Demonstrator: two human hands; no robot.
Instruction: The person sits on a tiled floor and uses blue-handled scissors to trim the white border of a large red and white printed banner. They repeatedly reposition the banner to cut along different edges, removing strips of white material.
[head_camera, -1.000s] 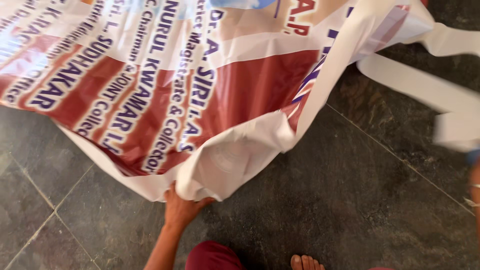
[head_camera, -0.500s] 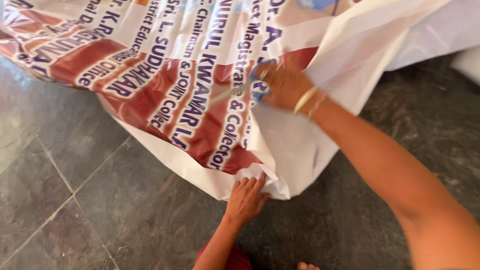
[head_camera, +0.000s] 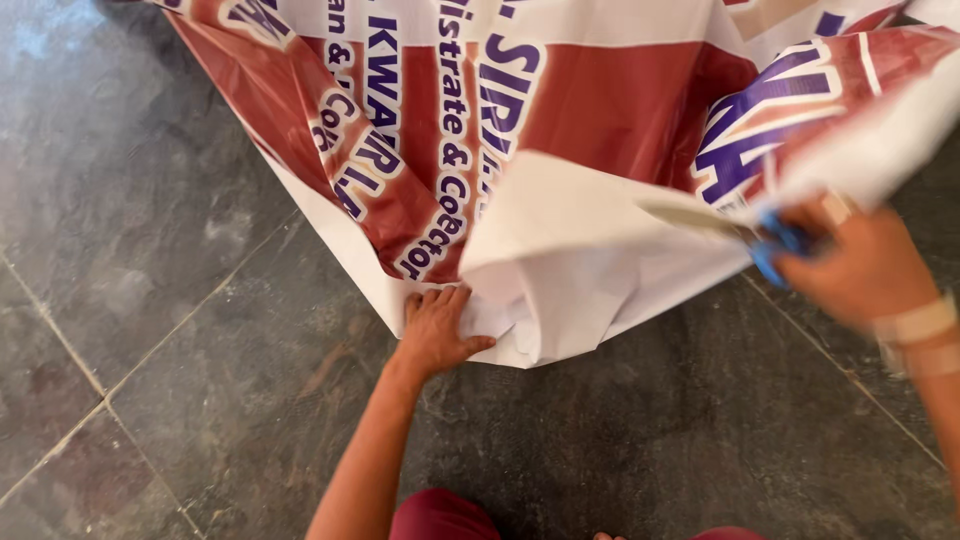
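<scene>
My left hand (head_camera: 437, 330) lies flat, fingers spread, pressing the near folded corner of the printed banner (head_camera: 560, 250) onto the stone floor (head_camera: 200, 400). My right hand (head_camera: 865, 265) is closed around blue-handled scissors (head_camera: 745, 232), blades at the banner's white fold.

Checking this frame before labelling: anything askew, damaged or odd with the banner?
The banner is not flat: its near edge is folded back and bunched, white underside up, where the left hand presses it to the floor. The right hand holds blue-handled scissors, blurred. No tear visible.
</scene>
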